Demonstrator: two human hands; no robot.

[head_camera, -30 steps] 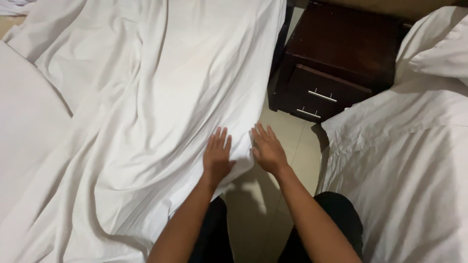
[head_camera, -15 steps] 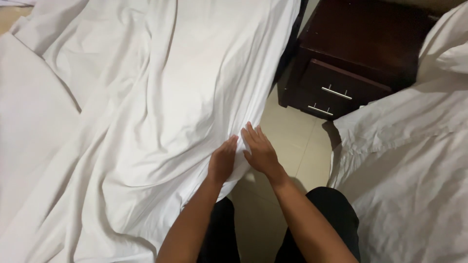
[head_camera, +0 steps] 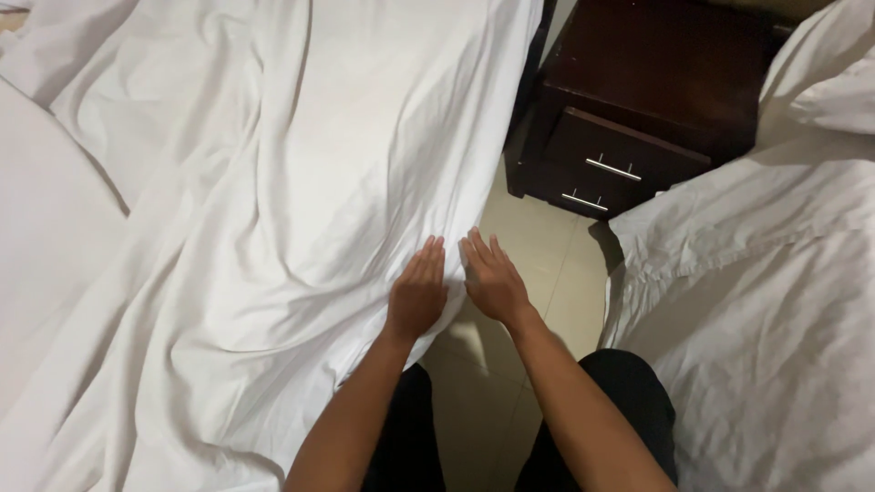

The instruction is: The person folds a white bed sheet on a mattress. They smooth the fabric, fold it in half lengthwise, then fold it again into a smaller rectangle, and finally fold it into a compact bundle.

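While both palms are pressing flat with fingers spread, neither the left hand (head_camera: 417,296) nor the right hand (head_camera: 493,281) is clenching anything; they are merely resting, side by side, on the hanging edge of the white sheet (head_camera: 301,182). It is looking thin, light and limp, likely creasing and sliding easily, so pinching that near edge seems wisest. From there it is spreading away leftward over the bed, with the dark nightstand (head_camera: 638,118) standing apart on the right.
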